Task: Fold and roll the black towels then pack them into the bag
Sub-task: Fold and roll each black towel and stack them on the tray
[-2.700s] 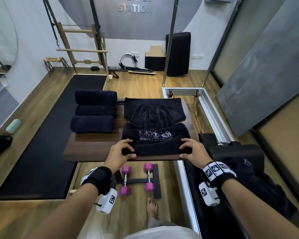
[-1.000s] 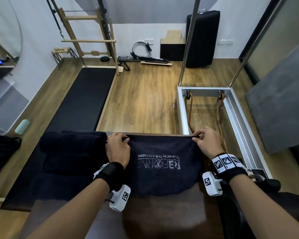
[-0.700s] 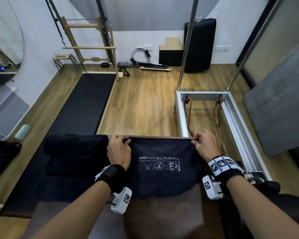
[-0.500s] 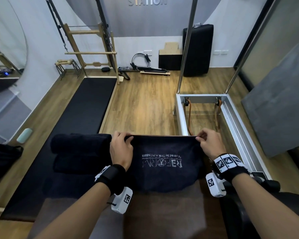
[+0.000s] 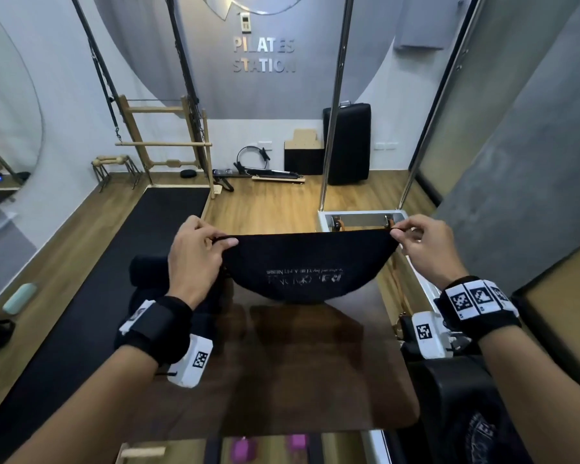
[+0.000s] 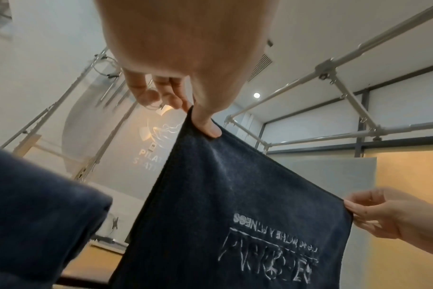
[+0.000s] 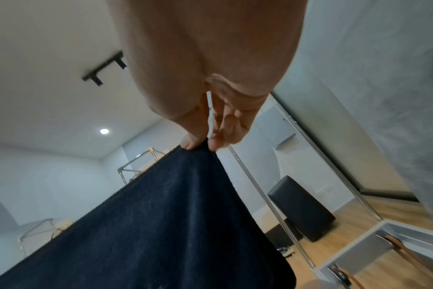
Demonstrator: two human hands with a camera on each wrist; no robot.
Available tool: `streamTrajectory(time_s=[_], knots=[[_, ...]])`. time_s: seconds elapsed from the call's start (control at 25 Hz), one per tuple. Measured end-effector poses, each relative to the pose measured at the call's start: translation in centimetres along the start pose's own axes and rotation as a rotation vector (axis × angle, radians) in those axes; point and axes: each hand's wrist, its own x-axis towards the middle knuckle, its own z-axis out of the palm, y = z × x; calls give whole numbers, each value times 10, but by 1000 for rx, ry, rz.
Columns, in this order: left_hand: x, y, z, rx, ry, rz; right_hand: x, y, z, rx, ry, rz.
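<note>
A black towel (image 5: 308,262) with a white logo hangs stretched in the air above the dark wooden table (image 5: 302,363). My left hand (image 5: 198,252) pinches its upper left corner between thumb and fingers, and my right hand (image 5: 422,246) pinches the upper right corner. The left wrist view shows the towel (image 6: 235,215) with my left hand (image 6: 200,115) on its corner and the right hand (image 6: 383,213) on the other. From the right wrist, the towel (image 7: 148,224) drops away below my right hand (image 7: 200,144). Rolled black towels (image 5: 148,272) lie on the table behind my left hand.
A black floor mat (image 5: 98,279) lies left of the table. A metal frame (image 5: 362,216) with tall poles stands on the right. Pink dumbbells (image 5: 245,447) sit on the floor below the near table edge. A black cloth item (image 5: 476,430) is at bottom right.
Both hands have lifted the towel's far corners off the table, so the towel now hangs in the air. The head view has tilted up toward the wall.
</note>
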Motion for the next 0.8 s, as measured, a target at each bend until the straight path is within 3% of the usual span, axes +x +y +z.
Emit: streamTrajectory(time_s=[0.08, 0.16, 0.36, 0.48, 0.68, 0.8], knots=[[-3, 11, -24, -58, 29, -20, -13, -23, -15, 128, -15, 37], [-6, 23, -40, -278, -2, -119, -22, -43, -26, 233, -13, 41], [-15, 51, -63, -653, -2, -262, -42, -81, -47, 384, 153, -33], [-15, 55, -66, -803, -23, -274, -47, -88, -49, 440, 195, -17], [-20, 55, -69, -861, 28, -180, -64, -96, -48, 525, 164, 19], [-24, 53, -73, -781, 68, -251, -75, -99, -55, 445, 138, 108]])
